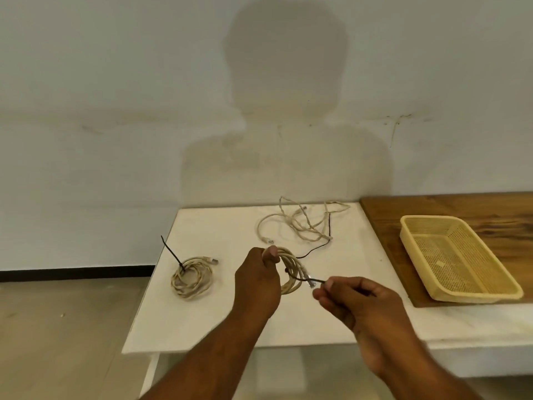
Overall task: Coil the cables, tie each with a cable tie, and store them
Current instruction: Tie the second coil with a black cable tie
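The person's left hand [259, 280] is gripping a coil of beige network cable [292, 274] just above the middle of the white tabletop [219, 313], fingers and thumb curled round the coil's left side. The right hand [356, 301] is pinching the tail of a thin black cable tie [318, 280] between thumb and forefinger, the other fingers loosely curled; the tie is running from the coil across a clear plug at the cable's end (whether it is pulled tight I cannot tell).

Towards the tabletop's left edge, a second beige coil [191, 277] is lying flat, already bound, with its black tie tail [170, 251] sticking up and leaning left. Near the far edge, a loose beige cable [300, 223] is sprawling in untidy loops, and a spare black tie [314, 248] is trailing from it towards the held coil.

At the tabletop's right, a brown wooden board [490, 206] is carrying a pale yellow perforated plastic basket [427, 217], well apart from both hands. The person's shadow is falling on the grey wall behind.
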